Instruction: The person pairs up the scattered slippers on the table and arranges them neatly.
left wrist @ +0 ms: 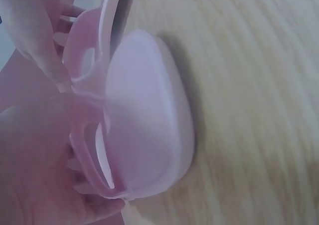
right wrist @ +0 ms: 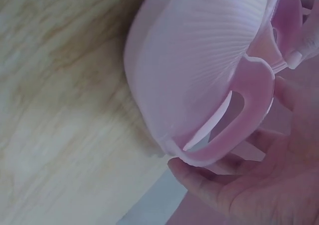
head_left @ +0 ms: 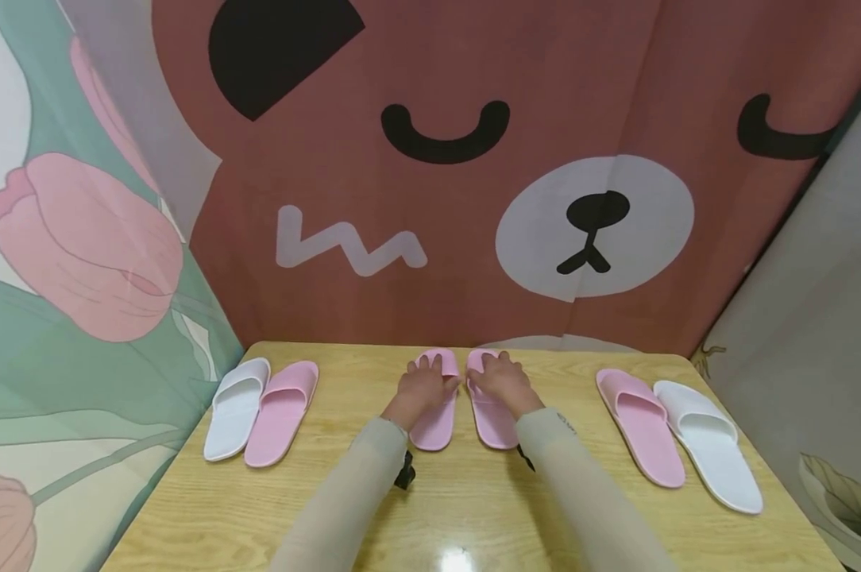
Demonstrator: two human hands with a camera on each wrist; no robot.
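Two pink slippers lie side by side at the back middle of the wooden table, toes toward the curtain. My left hand (head_left: 423, 384) is over the left pink slipper (head_left: 434, 425) and grips it across the strap, its thumb on the inner side. Over the strap of the right pink slipper (head_left: 493, 423), my right hand (head_left: 503, 382) holds on in the same way, with thumb and fingers at opposite sides. In the right wrist view, the little finger of the right hand (right wrist: 269, 160) touches the strap's outer edge. Both soles appear close to the tabletop.
On the table (head_left: 259, 508), a white slipper (head_left: 233, 417) and a pink slipper (head_left: 279, 421) lie at the left. Another pink slipper (head_left: 645, 437) and a white slipper (head_left: 712, 453) lie at the right. Behind hangs a bear-print curtain (head_left: 459, 254); fabric also hangs at both sides.
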